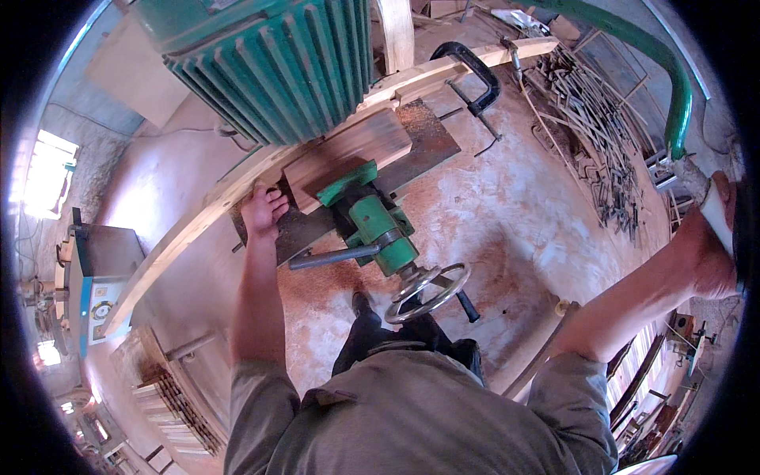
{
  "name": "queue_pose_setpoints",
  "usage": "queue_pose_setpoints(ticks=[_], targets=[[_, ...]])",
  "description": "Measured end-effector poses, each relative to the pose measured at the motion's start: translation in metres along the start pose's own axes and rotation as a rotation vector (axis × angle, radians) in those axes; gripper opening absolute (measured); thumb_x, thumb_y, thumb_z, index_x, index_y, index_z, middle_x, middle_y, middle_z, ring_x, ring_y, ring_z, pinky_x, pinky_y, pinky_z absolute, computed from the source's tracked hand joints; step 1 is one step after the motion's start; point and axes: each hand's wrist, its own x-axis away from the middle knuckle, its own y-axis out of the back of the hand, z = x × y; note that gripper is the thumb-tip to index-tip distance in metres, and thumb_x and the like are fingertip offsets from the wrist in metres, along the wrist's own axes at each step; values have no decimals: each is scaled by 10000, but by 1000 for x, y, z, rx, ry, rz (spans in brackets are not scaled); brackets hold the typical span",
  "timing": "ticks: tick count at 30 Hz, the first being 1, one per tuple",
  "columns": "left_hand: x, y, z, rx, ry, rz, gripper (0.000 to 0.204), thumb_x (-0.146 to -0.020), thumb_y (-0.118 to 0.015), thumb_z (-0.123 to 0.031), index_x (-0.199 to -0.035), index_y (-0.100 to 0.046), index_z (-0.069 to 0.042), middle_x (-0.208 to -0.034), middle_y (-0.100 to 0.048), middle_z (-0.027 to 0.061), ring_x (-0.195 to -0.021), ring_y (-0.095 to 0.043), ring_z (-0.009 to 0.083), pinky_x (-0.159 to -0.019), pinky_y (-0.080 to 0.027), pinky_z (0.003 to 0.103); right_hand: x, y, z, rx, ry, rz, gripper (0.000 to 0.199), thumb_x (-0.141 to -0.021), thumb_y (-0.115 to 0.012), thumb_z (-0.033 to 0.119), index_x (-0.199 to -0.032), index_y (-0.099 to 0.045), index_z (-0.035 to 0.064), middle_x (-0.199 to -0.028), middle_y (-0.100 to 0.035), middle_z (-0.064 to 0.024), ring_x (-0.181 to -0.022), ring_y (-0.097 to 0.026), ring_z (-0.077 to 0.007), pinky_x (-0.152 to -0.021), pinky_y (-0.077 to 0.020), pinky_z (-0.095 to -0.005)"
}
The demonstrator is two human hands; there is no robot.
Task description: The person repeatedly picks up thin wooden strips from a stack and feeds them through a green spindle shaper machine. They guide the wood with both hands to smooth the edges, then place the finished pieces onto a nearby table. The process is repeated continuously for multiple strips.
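On the dark metal machine table (pixel 443 142), a reddish-brown wood block (pixel 348 158) lies against a long pale wooden beam (pixel 229 190). A green clamp jaw (pixel 347 184) presses on the block's near side. My left hand (pixel 265 210) rests beside the block's left end, by the beam, with its fingers loosely curled and apart. Away at the far right edge, my right hand (pixel 715 265) is raised and closed around something; a white piece (pixel 717 214) shows at it. The picture's dark rim cuts off part of this hand, so I cannot make out what it holds.
A ribbed green motor (pixel 269 71) hangs over the beam. A black C-clamp (pixel 479 75) grips the beam's right part. In front of me are a metal handwheel (pixel 427 293) and a grey lever (pixel 332 257). Thin metal rods (pixel 594 127) lie piled at the right.
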Motion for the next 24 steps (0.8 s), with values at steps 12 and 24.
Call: queue_pose_setpoints(ticks=[12,24], targets=[[-4,5,3,30,-12,-7,491,-904,-503,-387,-1192,-425,3,-959,-581,177,-789,-626,269,-616,-539,330,54,44,13,-108,-29,-244,434,-533,-764,459,-685,-494,155,-597,-374,41,-650,-370,-180,-724,-298,-394],[6,-4,-5,13,17,-52,465,-903,-494,-416,-1150,-460,-23,-957,-584,169,-806,-629,276,-631,-544,347,119,55,7,-73,-130,-213,457,-615,-752,503,-862,-625,140,-738,-474,14,-860,-478,-241,-1003,-255,-523]])
